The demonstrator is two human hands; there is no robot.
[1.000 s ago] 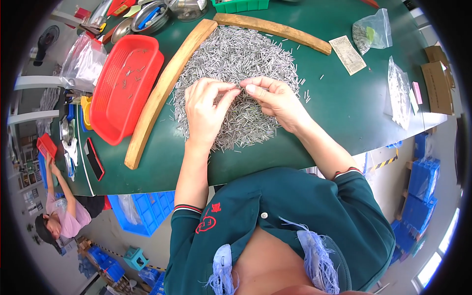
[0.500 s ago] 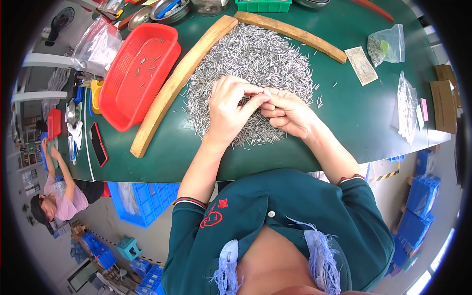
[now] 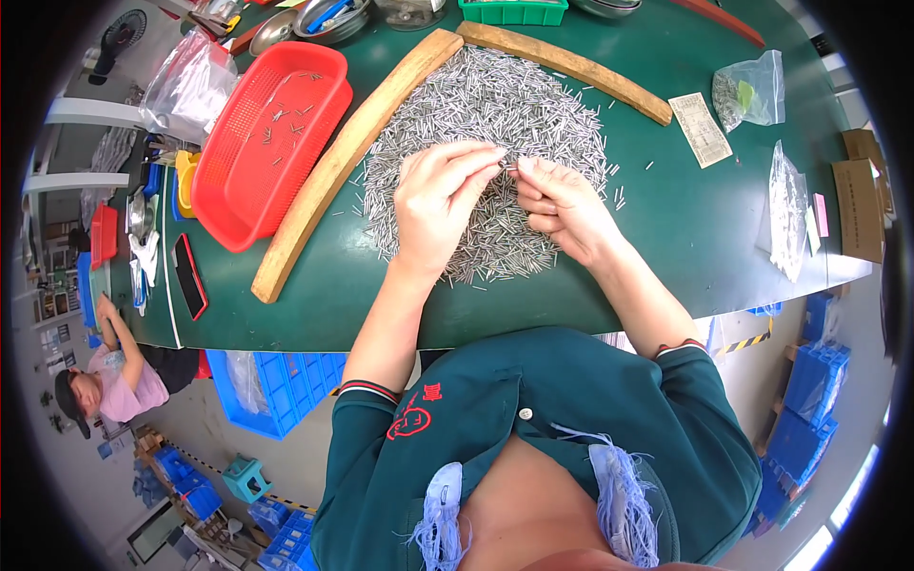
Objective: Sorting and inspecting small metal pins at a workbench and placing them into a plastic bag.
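both hands over the pile of small metal pins (image 3: 486,124), which lies between two wooden strips. left hand (image 3: 440,205) and right hand (image 3: 562,205) meet fingertip to fingertip, pinching pins with fingers narrowed. loose pins lie directly beneath and beyond, axes mixed; the red basket (image 3: 286,162) sits left of the pile, nearer the left hand.

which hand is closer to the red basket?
Left. The left hand works over the pile of metal pins, on the side toward the red basket. The right hand is on the far side.
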